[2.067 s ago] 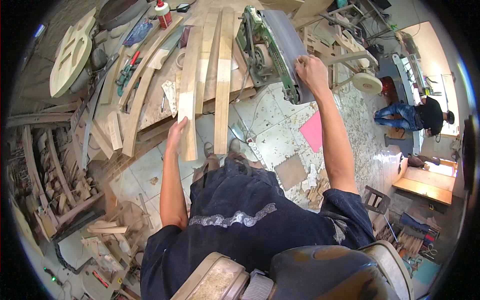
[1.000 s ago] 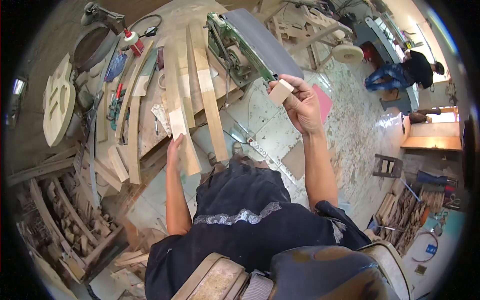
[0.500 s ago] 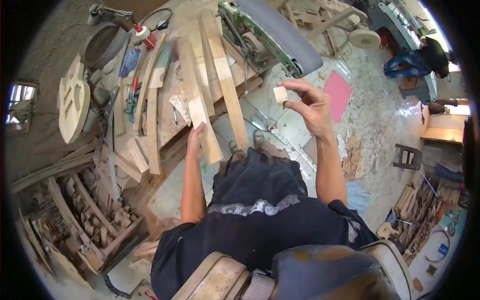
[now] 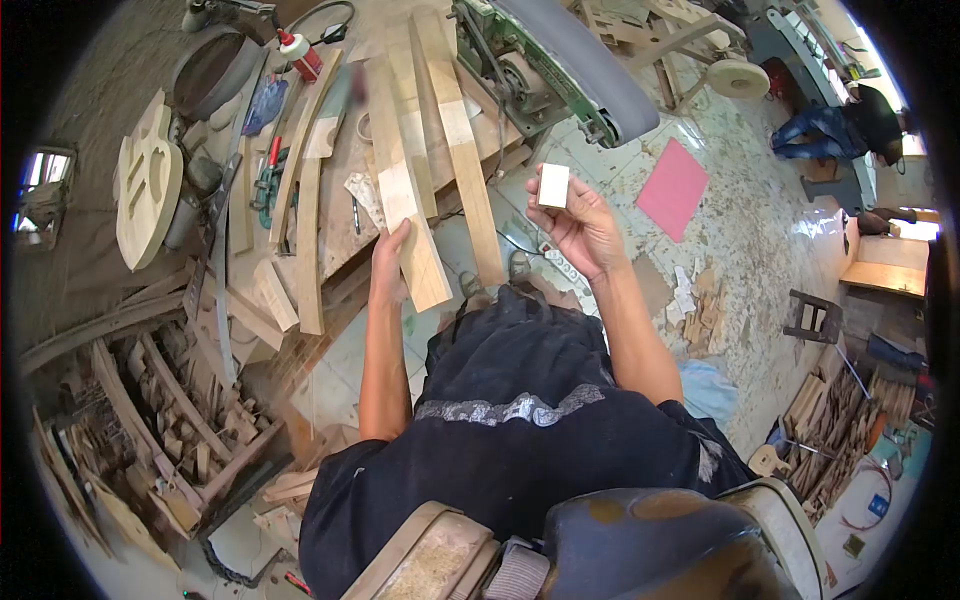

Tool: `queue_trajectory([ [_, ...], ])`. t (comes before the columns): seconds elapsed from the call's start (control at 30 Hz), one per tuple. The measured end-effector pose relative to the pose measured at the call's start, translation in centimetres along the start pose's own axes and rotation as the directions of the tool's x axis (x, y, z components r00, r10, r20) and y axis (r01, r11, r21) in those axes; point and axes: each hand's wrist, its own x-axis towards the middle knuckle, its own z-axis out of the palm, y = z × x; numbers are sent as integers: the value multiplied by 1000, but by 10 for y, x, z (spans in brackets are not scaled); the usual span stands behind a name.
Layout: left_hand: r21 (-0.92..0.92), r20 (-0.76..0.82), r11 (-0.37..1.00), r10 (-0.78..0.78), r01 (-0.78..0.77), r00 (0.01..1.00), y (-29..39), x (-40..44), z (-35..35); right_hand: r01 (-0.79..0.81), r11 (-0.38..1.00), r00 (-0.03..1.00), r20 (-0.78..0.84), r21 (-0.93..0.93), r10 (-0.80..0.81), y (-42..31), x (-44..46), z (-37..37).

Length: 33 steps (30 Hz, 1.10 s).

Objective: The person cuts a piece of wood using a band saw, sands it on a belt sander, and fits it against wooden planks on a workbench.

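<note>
My left hand (image 4: 388, 265) is closed on the near end of a long wooden board (image 4: 428, 272), thumb on top, at the workbench's edge. A lighter patch crosses the board just beyond my thumb. Raised to the right, my right hand (image 4: 588, 228) grips a small pale rectangular block (image 4: 553, 186) between thumb and fingers, its broad face toward me. Another long board (image 4: 463, 160) with a similar pale patch lies right of the held one. Curved wooden strips (image 4: 309, 240) rest on the bench to the left.
A belt sander (image 4: 580, 65) stands beyond my right hand. On the bench are a red-and-white bottle (image 4: 302, 58) and a green clamp (image 4: 267, 190). Wood scraps fill a bin (image 4: 235, 470) at lower left. A pink sheet (image 4: 673, 190) and a power strip (image 4: 563, 262) lie on the floor. Another person (image 4: 850, 130) is at far right.
My right hand has shifted left and turned, so more of the block's broad face shows. My left hand keeps its grip on the board, which sits slightly higher in view.
</note>
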Motion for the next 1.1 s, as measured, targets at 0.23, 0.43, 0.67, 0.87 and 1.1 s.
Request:
queue_trajectory([
  [0.23, -33, -27, 999, 2, -3, 1000, -9, 7, -7, 93, 746, 979, -78, -659, -191, -47, 16, 19],
  [0.43, -38, -32, 999, 28, -29, 999, -19, 12, -14, 48, -552, 886, 291, -832, -361, -142, 122, -19],
  [0.67, 0, -120, 999, 49, -50, 992, -9, -2, 1, 95, -678, 913, 336, -728, -232, -148, 178, -82],
  [0.87, 9, -143, 996, 88, -88, 986, -13, 2, -5, 85, -705, 925, 319, -704, -207, -152, 174, -77],
  [1.1, -6, -103, 998, 57, -58, 993, -14, 4, -8, 58, -728, 931, 300, -683, -207, -150, 174, -78],
])
